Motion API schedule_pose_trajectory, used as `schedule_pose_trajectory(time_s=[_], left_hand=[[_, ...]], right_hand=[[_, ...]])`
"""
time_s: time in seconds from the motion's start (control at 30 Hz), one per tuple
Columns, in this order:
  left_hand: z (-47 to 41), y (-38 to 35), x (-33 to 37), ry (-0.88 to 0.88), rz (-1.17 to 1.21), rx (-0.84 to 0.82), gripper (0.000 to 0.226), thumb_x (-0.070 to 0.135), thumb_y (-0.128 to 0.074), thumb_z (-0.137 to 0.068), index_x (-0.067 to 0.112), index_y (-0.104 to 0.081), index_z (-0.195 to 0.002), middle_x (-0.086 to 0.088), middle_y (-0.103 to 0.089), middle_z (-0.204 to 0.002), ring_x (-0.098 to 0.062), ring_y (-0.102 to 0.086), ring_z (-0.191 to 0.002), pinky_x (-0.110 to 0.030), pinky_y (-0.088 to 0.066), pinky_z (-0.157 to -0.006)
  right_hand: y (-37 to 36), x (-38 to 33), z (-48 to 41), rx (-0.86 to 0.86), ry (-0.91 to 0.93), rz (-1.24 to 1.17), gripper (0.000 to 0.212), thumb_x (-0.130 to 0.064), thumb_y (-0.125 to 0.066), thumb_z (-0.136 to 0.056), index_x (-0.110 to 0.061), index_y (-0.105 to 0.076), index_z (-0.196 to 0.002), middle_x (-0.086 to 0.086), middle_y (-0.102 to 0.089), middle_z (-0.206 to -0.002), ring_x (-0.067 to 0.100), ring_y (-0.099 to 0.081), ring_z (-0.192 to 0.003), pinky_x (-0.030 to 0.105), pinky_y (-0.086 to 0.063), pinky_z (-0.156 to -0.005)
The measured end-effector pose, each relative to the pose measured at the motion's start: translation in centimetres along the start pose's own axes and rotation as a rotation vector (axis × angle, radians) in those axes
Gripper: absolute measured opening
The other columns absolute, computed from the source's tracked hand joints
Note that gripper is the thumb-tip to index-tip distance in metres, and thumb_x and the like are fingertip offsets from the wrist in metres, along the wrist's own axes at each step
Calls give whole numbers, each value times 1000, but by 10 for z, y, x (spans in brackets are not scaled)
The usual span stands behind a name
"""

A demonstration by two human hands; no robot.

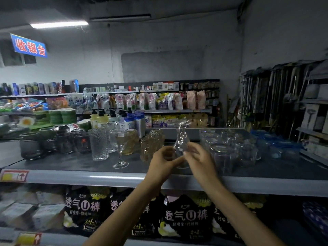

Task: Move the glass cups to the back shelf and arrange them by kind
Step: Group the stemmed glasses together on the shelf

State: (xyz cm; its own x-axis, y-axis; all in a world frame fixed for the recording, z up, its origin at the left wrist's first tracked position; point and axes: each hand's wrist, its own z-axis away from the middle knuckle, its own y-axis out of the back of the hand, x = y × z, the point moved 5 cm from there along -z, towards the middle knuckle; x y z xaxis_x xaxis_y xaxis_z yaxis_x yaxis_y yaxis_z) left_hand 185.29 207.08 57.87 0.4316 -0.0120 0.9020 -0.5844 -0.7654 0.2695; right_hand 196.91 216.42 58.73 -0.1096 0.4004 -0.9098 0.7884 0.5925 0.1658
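Observation:
Between my two hands is a clear stemmed glass, turned upside down with its foot up, above the top shelf. My left hand and my right hand both close around its bowl. Another stemmed glass stands upright on the shelf left of my hands. A textured clear tumbler stands left of it. Amber mugs are grouped behind my left hand. Dark smoky cups fill the far left. Clear mugs cluster at the right.
The shelf's grey front rail carries a price tag. Black diaper packs fill the shelf below. Bottles stand behind the cups. Mops and brooms hang at the right wall.

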Motion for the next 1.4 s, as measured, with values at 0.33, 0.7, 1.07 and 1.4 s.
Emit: schedule_pose_trajectory(time_s=[0.33,0.7,1.07,1.4], left_hand=[[-50,-31,-19,-20,-307,-83,20,18,-80,-86,10,-74,-103,-7,-77,-93,-19,-74,-87,-39,-62,-82],[-71,-36,-43,77,-289,-56,74,62,-81,-57,24,-58,-116,4,-72,-105,-16,-71,-95,-49,-60,-89],[-60,-35,-37,34,-529,73,60,66,-67,-86,28,-56,-131,3,-73,-121,-22,-70,-108,-45,-55,-96],[-58,-40,-39,23,-613,147,44,56,-64,-94,28,-60,-127,0,-74,-116,-26,-70,-107,-44,-54,-92]], right_hand=[[-10,36,-49,88,-173,339,36,-25,-51,-102,-21,-54,-138,2,-63,-135,25,-62,-118,43,-52,-99],[-12,57,-77,150,-219,305,32,-27,-60,-102,-11,-59,-129,8,-67,-125,27,-63,-113,31,-46,-84],[-17,82,-90,188,-139,316,22,-15,-63,-99,-21,-60,-120,8,-68,-114,29,-68,-100,49,-59,-89],[-21,72,-76,328,-54,481,9,-17,-63,-98,-18,-63,-108,5,-71,-102,29,-67,-95,49,-58,-83]])
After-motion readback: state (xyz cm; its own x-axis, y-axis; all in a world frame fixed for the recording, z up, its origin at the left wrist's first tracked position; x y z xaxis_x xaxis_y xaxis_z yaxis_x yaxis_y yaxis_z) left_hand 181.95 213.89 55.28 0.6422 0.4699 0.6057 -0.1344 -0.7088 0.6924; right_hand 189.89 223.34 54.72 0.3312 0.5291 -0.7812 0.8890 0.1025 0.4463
